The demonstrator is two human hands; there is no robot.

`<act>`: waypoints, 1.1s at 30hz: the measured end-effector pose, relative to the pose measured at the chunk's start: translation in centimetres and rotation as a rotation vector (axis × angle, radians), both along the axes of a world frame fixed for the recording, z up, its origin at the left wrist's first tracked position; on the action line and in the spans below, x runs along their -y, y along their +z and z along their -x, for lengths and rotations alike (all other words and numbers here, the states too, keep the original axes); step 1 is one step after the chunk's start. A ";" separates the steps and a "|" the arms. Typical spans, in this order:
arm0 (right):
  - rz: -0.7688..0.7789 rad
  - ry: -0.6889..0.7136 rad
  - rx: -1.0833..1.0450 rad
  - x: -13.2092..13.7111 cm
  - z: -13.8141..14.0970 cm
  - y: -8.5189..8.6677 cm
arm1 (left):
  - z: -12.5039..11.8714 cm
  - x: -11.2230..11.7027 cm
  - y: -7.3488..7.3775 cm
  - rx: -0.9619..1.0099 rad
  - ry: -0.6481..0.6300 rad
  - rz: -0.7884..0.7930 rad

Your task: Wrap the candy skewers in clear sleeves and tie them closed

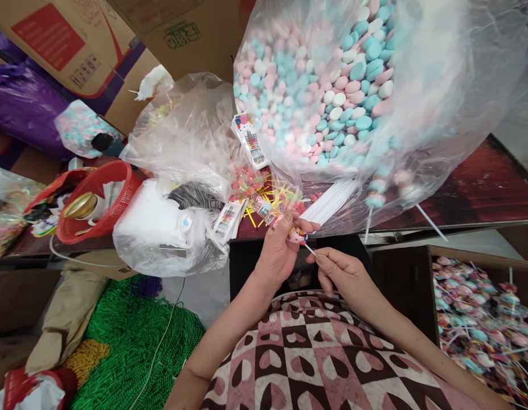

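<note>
My left hand (279,247) is closed around a small candy in a printed wrapper (296,233), held just below the table edge. My right hand (343,272) pinches the thin white stick (310,249) that pokes out of that candy. Both hands meet over my lap, which is covered with a pink and brown heart-patterned cloth (315,353). Right above them on the table lie loose printed wrappers (264,208) and a bundle of white sticks (332,199).
A huge clear bag of pink, blue and white candies (323,85) fills the table's upper right. A cardboard box of wrapped lollipops (481,324) stands at the right. A red basket (97,199), white plastic bags (161,228) and green netting (131,341) sit at the left.
</note>
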State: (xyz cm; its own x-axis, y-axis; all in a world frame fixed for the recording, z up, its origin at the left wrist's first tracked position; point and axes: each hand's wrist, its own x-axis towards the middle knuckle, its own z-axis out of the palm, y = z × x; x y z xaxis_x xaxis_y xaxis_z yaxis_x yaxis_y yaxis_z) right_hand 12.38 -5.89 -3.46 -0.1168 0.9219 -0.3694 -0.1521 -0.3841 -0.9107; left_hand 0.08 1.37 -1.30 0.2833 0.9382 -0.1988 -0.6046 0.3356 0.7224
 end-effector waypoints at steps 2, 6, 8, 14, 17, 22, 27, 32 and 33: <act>0.031 -0.013 -0.101 -0.1 -0.1 0.1 | 0.0 0.3 0.2 0.013 -0.020 0.019; -0.017 -0.080 -0.108 -0.4 -0.3 0.3 | -0.4 1.2 0.2 -0.047 -0.140 0.029; -0.094 -0.082 0.008 -0.4 -0.1 0.4 | -0.7 1.6 -0.1 -0.130 -0.182 0.028; -0.424 0.055 0.375 -0.2 -0.3 0.5 | -0.8 1.3 -0.2 -0.145 -0.136 0.070; -0.518 -0.012 0.503 -0.8 -1.6 1.0 | -0.4 0.9 0.1 -0.128 -0.115 0.066; -0.695 -0.209 0.684 -3.0 -2.9 2.1 | -0.2 1.2 0.4 -0.084 -0.258 0.173; -0.799 -0.126 0.765 -4.3 -2.6 2.2 | -0.5 1.8 0.4 -0.124 -0.343 0.234; -0.858 -0.090 0.906 -4.5 -2.8 1.7 | -0.6 1.9 0.2 -0.138 -0.360 0.244; -0.874 -0.088 0.925 -4.5 -2.8 1.6 | -0.6 1.9 0.3 -0.142 -0.357 0.243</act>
State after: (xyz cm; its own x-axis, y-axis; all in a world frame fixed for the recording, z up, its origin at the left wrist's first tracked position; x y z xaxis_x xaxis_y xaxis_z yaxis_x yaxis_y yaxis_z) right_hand 15.19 -1.41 -1.88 -0.0684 0.8898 0.4512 0.6775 0.3734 -0.6337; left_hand 0.64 -0.51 -1.04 0.5346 0.7081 -0.4614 -0.3207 0.6751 0.6644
